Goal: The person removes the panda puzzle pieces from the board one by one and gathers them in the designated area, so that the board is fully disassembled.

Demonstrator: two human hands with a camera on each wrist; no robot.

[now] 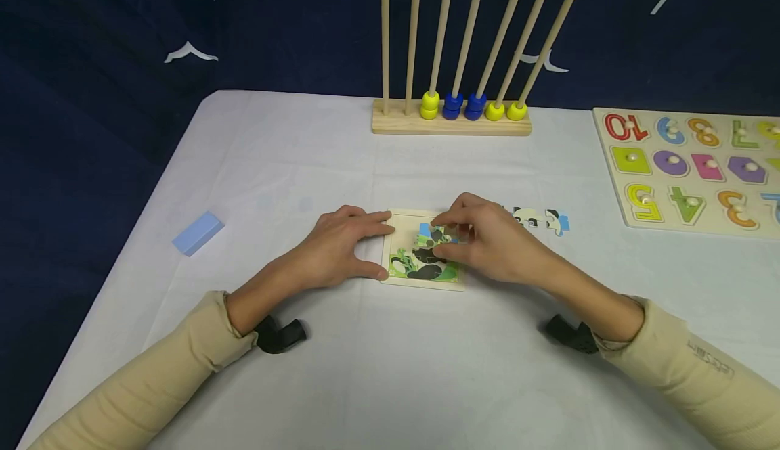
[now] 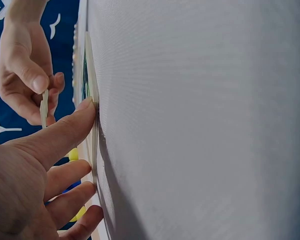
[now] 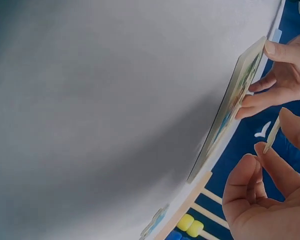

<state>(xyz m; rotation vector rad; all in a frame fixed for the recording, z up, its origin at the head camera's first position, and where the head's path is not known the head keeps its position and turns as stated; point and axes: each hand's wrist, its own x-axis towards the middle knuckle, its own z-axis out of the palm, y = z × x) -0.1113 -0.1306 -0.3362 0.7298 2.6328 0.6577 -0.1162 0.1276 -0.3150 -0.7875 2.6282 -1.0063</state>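
Note:
A small wooden puzzle board [image 1: 423, 285] with a panda picture lies flat on the table, its lower part filled with green, black and white pieces. At its left edge rests my left hand [image 1: 335, 250], fingers extended, with the thumb at the near corner and fingertips along the frame. My right hand [image 1: 502, 243] pinches a thin puzzle piece [image 3: 273, 134] between thumb and fingers, raised over the board. In the left wrist view this piece [image 2: 44, 111] appears edge-on, apart from the board. Another panda-face piece [image 1: 552, 218] lies beyond the right hand, partly hidden by it.
A wooden bead rack [image 1: 451, 125] with tall pegs and yellow and blue beads stands at the back. To the right lies a number-and-shape knob board [image 1: 658, 172]. A blue block [image 1: 198, 233] sits on the left of the white-covered table [image 1: 378, 369].

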